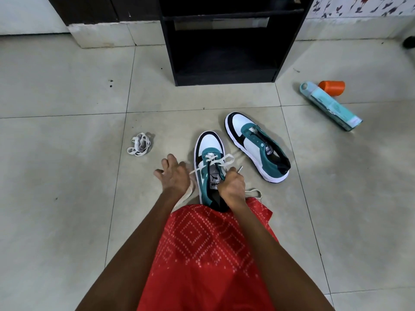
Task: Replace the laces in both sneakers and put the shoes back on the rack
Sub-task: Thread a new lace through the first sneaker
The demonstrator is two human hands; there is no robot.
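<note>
You had the near sneaker [210,151] standing on the tiled floor [67,97] just ahead of your lap, toe pointing away from you and heel against the hem of your red patterned garment [202,254]. A cream lace [221,161] crossed over its far eyelets. Your right hand [231,185] sat over the tongue with the fingers curled tight round 1 end of that lace, the stiff tip poking out past your knuckles to the right. More of the lace lay looped on the floor just right of that wrist. Your left hand [174,176] was low, just left of the sneaker, with the fingers splayed. The other end of the lace ran from the shoe to this hand and trailed under the wrist. The thumb was hidden, so I cannot tell whether you were gripping the lace or it merely passed beneath your palm. The second sneaker [256,147] lay just right of the first and slightly farther, angled with its toe far-left and its teal eyelet rows showing. The black rack [222,52] stood far centre, well apart from the 2 sneakers. A small bundle of laces [139,145] lay to the left. Far right, a teal spray can [330,106] lay on its side with an orange cap [332,88] just beside it.
</note>
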